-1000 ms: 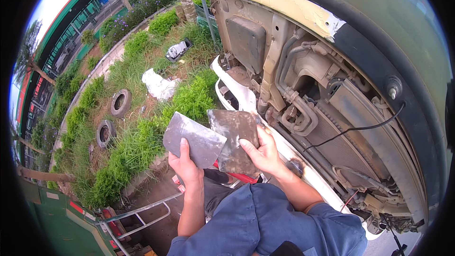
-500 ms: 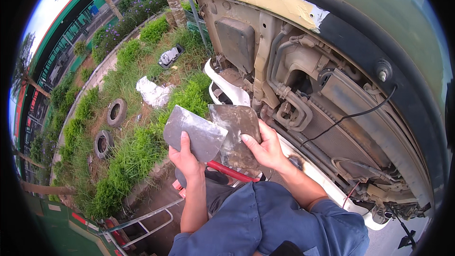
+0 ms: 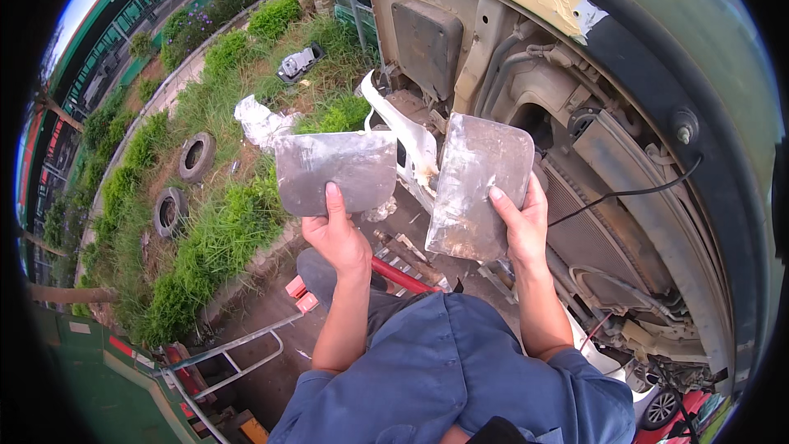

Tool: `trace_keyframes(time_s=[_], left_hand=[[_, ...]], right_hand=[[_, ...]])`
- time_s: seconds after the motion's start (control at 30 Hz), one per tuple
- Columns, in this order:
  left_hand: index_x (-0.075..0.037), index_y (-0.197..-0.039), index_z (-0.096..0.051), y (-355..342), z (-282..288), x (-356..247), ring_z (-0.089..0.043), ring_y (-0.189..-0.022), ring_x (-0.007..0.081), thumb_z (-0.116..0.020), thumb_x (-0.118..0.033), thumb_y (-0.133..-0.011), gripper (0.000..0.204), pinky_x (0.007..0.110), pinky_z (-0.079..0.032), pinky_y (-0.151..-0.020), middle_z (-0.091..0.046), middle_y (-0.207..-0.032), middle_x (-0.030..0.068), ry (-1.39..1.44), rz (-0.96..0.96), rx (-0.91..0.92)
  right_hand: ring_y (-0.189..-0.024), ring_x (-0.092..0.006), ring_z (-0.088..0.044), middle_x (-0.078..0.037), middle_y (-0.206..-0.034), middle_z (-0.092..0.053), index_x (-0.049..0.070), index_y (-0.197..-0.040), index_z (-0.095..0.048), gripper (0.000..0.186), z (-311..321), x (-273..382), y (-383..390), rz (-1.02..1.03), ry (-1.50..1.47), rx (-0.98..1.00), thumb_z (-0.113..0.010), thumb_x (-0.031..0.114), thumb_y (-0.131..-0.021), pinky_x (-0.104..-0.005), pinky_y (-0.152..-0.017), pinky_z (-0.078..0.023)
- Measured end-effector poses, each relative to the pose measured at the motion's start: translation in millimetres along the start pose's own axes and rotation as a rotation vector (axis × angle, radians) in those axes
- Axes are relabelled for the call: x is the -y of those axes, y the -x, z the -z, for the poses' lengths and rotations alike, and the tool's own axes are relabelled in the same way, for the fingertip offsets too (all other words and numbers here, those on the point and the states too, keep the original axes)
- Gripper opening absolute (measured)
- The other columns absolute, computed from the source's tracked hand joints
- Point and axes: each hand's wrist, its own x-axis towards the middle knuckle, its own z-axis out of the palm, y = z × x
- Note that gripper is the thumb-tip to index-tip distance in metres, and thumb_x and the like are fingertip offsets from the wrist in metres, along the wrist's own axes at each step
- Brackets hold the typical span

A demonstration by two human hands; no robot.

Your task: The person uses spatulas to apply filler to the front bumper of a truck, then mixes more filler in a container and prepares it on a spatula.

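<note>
Our left hand [image 3: 339,238] closes its fingers on the lower edge of the left plate [image 3: 337,168], thumb on the face. The right hand's [image 3: 526,226] fingers hold the right plate [image 3: 477,181] by its right edge. Both plates are scuffed, tilted and apart, raised ahead of our chest. To compare them well, we would keep thumbs near the edges, match their tilt and turn the rounded corners alike; the edges may be sharp, so we grip without sliding.

Around us, tyres [image 3: 209,154] lie on the grass, then a white crumpled sheet [image 3: 261,122] and a grey part [image 3: 299,64]. A red bar [image 3: 403,276] sits below the plates, crowding any lowering. The white curved panel [image 3: 407,127] shows between them; the vehicle's black cable [image 3: 625,196] hangs to the right, a likely snag.
</note>
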Motion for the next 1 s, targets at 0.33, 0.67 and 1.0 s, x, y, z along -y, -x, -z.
trace_keyframes(time_s=[0.33, 0.67, 1.0], left_hand=[[0.004, -0.108, -0.064, 45, 8, 8, -0.061, -0.093, 0.011, -0.063, -0.002, -0.092, 0.017, 0.025, -0.047, -0.084, -0.067, -0.106, 0.0074, -0.078, -0.013, 0.127], [0.004, -0.105, -0.066, 55, 7, -12, -0.058, -0.083, 0.0084, -0.061, -0.006, -0.095, 0.015, 0.024, -0.046, -0.075, -0.067, -0.095, 0.0039, -0.442, -0.118, 0.297], [-0.001, -0.116, -0.059, 7, 40, -26, -0.066, -0.094, 0.0175, -0.061, -0.008, -0.094, 0.023, 0.033, -0.054, -0.085, -0.067, -0.106, 0.009, -0.024, 0.302, 0.098]], right_hand=[[-0.097, -0.0136, -0.063, -0.008, -0.11, -0.067, -0.001, -0.122, -0.055, 0.037, -20, -39, -9, -0.125, -0.193, 0.102, -0.068, 0.004, -0.087, -0.0305, -0.088, -0.051], [-0.099, -0.0128, -0.061, -0.007, -0.111, -0.066, -0.001, -0.121, -0.056, 0.039, -31, -39, -8, -0.189, -0.27, 0.205, -0.071, 0.006, -0.086, -0.0302, -0.089, -0.049], [-0.097, -0.0107, -0.06, -0.006, -0.108, -0.066, -0.003, -0.122, -0.056, 0.034, -16, -8, -11, 0.207, 0.111, 0.071, -0.066, 0.007, -0.091, -0.0277, -0.086, -0.048]])
